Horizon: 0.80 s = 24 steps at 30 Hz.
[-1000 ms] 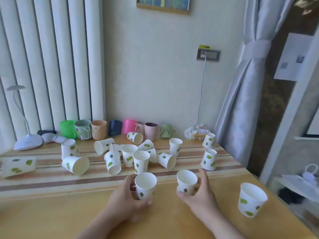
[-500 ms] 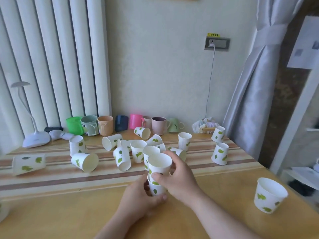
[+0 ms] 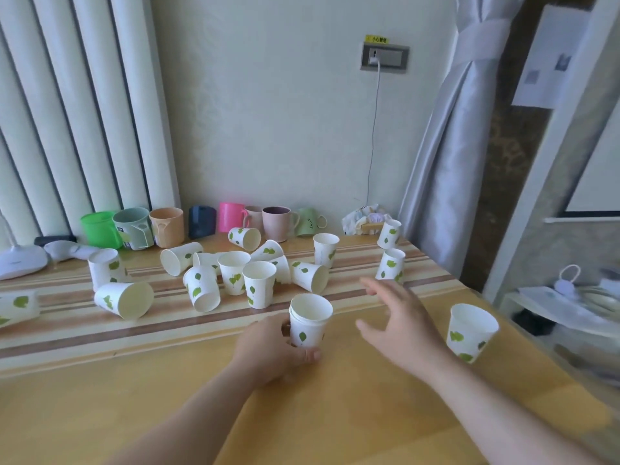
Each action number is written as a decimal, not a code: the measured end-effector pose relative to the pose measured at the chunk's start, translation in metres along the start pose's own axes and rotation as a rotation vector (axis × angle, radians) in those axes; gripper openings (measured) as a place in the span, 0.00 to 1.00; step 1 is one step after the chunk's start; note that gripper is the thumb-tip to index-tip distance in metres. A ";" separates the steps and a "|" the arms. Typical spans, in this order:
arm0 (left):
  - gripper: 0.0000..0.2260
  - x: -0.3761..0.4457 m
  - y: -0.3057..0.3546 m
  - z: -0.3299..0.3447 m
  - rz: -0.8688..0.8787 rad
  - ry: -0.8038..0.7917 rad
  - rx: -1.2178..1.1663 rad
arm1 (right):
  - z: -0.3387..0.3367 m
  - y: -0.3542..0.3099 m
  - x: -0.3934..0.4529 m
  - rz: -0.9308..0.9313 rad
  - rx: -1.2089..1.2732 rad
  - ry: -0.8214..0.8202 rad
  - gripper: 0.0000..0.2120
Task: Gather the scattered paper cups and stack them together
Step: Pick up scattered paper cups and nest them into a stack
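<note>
Left hand (image 3: 271,350) gripped two-cup stack (image 3: 309,320) at base; right hand (image 3: 401,322) hovered empty, fingers spread. Best next: take lone upright cup (image 3: 469,332), nest squarely.

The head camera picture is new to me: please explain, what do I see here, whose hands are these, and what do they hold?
No machine is here. A person wears one camera on the head; it looks forward and down, so the two bare arms reaching in from below are the person's own.

The left hand grips a short stack of paper cups, white with green leaves, standing upright on the wooden table. Two rims show at its top, so at least two cups are nested. The right hand is open above the table, with fingers spread, and holds nothing.

Many loose paper cups are scattered behind, some upright, some lying on their sides. One upright cup stands apart at the right. A row of coloured mugs lines the wall.
</note>
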<state>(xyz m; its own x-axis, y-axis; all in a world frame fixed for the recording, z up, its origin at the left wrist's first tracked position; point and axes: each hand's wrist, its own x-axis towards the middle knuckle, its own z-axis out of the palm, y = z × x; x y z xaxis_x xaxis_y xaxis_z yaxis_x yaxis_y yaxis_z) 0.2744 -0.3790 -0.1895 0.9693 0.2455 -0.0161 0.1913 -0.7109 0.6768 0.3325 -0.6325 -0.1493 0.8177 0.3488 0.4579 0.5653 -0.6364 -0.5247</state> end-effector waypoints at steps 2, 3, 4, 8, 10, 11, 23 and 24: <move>0.34 0.004 0.015 0.021 0.024 0.009 0.057 | -0.033 0.026 0.003 -0.102 -0.192 0.234 0.29; 0.35 0.005 0.021 0.031 0.029 0.015 0.069 | -0.050 0.039 0.003 -0.132 -0.267 0.330 0.28; 0.35 0.005 0.026 0.039 0.036 0.027 0.086 | -0.066 0.052 0.000 -0.120 -0.315 0.393 0.29; 0.30 0.005 0.036 0.049 0.061 0.076 0.172 | -0.095 0.098 -0.020 0.356 -0.231 0.270 0.50; 0.30 0.006 0.036 0.049 0.055 0.067 0.164 | -0.088 0.110 -0.033 0.537 -0.032 0.179 0.59; 0.31 0.006 0.035 0.049 0.050 0.059 0.149 | -0.083 0.112 -0.038 0.579 0.053 0.153 0.61; 0.25 0.012 -0.026 -0.030 -0.113 0.230 0.178 | 0.015 -0.017 0.025 0.357 0.459 0.088 0.41; 0.24 0.010 -0.034 -0.033 -0.115 0.243 0.163 | 0.024 -0.037 0.035 0.301 0.486 0.068 0.39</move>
<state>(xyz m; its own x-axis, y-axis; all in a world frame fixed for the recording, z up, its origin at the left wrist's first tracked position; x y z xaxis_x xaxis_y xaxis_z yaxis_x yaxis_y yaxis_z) 0.2729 -0.3304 -0.1884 0.8784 0.4666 0.1039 0.3387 -0.7609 0.5534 0.3426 -0.5796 -0.1311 0.9506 0.1458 0.2740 0.3067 -0.3061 -0.9012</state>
